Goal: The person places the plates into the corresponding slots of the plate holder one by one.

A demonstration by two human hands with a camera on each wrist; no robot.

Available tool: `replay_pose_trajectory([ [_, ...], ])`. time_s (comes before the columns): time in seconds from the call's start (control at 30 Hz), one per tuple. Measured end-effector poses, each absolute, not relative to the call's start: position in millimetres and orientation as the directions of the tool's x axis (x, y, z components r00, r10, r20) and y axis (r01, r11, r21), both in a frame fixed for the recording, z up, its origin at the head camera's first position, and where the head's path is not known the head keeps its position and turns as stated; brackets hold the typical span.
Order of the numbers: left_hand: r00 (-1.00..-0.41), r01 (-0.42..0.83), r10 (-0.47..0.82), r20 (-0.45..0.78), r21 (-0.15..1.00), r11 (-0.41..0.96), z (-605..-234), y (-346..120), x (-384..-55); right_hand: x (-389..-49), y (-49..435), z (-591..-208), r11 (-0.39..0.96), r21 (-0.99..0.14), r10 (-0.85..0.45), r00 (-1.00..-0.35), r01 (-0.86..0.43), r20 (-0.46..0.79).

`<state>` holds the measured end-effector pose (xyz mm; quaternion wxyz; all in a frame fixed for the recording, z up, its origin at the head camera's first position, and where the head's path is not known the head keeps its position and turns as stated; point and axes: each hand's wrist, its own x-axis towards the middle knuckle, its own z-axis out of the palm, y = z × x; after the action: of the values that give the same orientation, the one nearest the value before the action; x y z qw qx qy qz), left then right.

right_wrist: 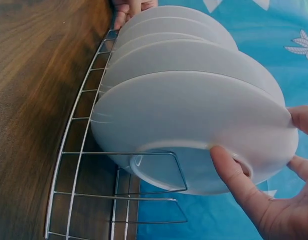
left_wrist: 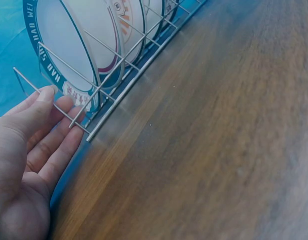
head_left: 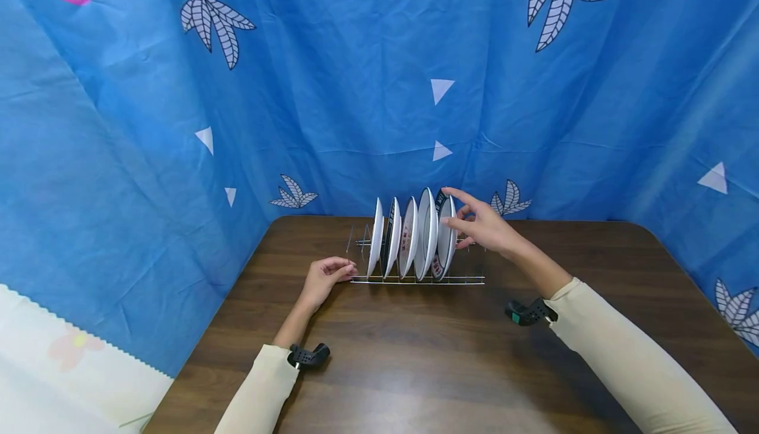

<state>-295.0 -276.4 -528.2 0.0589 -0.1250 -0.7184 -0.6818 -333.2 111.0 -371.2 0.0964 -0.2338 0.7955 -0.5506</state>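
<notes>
A wire dish rack holds several plates standing on edge in a row. My left hand is at the rack's left end; in the left wrist view its thumb and fingers pinch an end wire. My right hand holds the rightmost plate by its upper edge. In the right wrist view the thumb lies against the white underside and fingertips reach the rim. This plate stands in the rack, leaning slightly. The leftmost plate shows a dark rim with white lettering.
The rack stands near the back of a brown wooden table. Behind it hangs a blue curtain with leaf and triangle prints. Upright wire dividers stick up at the rack's right end, beside the held plate.
</notes>
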Motion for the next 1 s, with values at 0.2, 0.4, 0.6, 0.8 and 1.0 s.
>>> replay_pose_trajectory([
  [0.2, -0.964, 0.253, 0.100, 0.247, 0.966, 0.052, -529, -277, -295, -330, 110, -372, 0.283, -0.919, -0.467, -0.876, -0.273, 0.116],
  [0.4, -0.964, 0.250, 0.099, 0.245, 0.968, 0.038, -531, -277, -295, -330, 111, -376, 0.334, -0.896, -0.441, -0.889, -0.292, 0.126],
  [0.6, -0.963, 0.255, 0.101, 0.250, 0.966, 0.041, -529, -277, -295, -324, 118, -381, 0.363, -0.887, -0.414, -0.902, -0.285, 0.120],
  [0.8, -0.961, 0.262, 0.102, 0.256, 0.964, 0.047, -528, -277, -296, -316, 134, -391, 0.354, -0.876, -0.340, -0.917, -0.328, 0.207],
  [1.0, -0.963, 0.258, 0.090, 0.252, 0.964, 0.059, -528, -277, -295, -316, 150, -406, 0.388, -0.865, -0.193, -0.945, -0.319, 0.263],
])
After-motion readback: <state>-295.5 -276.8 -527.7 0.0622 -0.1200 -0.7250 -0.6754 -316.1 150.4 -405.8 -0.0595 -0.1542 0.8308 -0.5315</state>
